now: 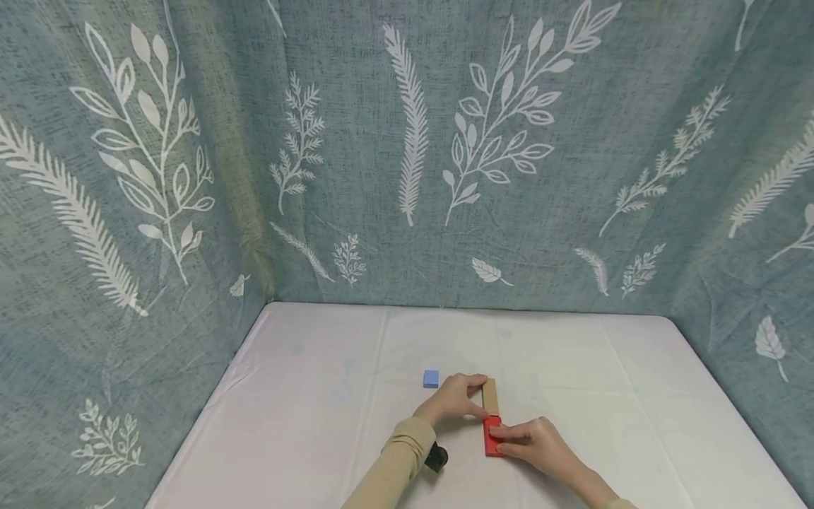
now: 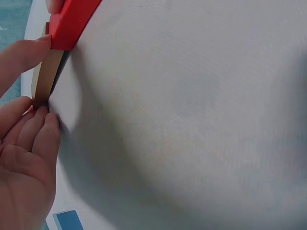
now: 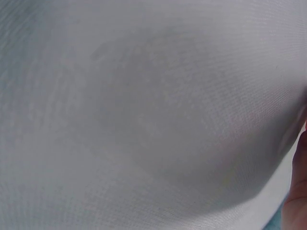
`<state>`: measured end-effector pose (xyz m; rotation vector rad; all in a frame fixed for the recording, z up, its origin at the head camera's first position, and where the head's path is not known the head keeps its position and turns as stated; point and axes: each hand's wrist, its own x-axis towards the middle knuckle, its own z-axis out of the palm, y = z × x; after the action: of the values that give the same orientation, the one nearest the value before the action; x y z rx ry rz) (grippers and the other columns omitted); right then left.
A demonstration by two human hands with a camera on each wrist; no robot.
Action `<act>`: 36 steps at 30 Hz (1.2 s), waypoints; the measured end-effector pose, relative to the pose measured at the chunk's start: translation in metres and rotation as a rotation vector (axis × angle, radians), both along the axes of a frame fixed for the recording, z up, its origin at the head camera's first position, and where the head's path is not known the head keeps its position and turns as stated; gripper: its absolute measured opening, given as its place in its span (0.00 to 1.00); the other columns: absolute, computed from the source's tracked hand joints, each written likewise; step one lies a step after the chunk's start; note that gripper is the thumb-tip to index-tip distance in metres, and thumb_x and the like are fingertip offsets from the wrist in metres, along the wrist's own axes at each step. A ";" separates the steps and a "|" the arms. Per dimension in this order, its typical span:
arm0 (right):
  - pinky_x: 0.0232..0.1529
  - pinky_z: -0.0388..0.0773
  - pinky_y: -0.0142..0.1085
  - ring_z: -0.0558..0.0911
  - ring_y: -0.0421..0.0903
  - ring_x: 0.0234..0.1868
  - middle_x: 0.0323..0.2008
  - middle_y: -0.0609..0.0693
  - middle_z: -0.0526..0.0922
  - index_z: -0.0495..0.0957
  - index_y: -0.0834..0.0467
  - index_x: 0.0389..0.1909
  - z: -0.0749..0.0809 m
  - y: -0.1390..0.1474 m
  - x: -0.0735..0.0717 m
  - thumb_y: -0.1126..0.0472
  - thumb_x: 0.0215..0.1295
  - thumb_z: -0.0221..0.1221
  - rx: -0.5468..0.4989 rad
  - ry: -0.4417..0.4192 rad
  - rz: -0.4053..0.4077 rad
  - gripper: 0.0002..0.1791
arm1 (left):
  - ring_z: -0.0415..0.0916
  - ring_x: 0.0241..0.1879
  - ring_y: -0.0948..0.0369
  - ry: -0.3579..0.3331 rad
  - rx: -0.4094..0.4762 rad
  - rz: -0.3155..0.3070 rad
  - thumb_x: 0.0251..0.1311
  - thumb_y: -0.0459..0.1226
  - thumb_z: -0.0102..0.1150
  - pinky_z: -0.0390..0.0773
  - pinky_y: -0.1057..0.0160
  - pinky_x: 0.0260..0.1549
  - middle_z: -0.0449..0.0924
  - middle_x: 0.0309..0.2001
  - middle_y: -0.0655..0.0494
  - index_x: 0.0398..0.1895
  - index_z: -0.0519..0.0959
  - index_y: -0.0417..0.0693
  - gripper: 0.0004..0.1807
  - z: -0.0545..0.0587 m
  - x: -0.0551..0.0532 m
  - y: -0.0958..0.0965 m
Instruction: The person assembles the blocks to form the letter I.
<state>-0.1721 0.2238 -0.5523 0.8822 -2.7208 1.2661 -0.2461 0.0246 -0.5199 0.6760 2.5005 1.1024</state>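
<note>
A tan, wood-coloured block (image 1: 490, 397) lies lengthwise on the white table. My left hand (image 1: 451, 400) holds it by its two ends, with the fingers at the far end and the thumb at the near one. End to end with it, on the near side, is a red block (image 1: 491, 447); the left wrist view shows the red block (image 2: 76, 23) meeting the tan block (image 2: 47, 79) near the thumb. My right hand (image 1: 542, 445) grips the red block from the right with thumb and fingers. Only part of the right hand (image 3: 298, 182) shows in its own wrist view.
A small blue block (image 1: 431, 379) sits on the table (image 1: 305, 396), left of and beyond my left hand. Below the left wrist is a black device (image 1: 437, 457). A patterned green-blue curtain (image 1: 375, 177) stands along the table's back and sides.
</note>
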 end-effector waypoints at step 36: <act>0.40 0.80 0.21 0.82 0.34 0.44 0.38 0.53 0.87 0.85 0.60 0.41 0.006 -0.001 0.000 0.54 0.55 0.66 -0.010 -0.019 -0.012 0.16 | 0.68 0.65 0.57 -0.038 0.000 -0.014 0.48 0.38 0.71 0.71 0.62 0.63 0.69 0.66 0.52 0.64 0.70 0.43 0.37 0.002 -0.001 -0.002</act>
<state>-0.1722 0.2229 -0.5463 0.8569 -2.7273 1.2907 -0.2472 0.0227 -0.5180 0.6654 2.4596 1.1003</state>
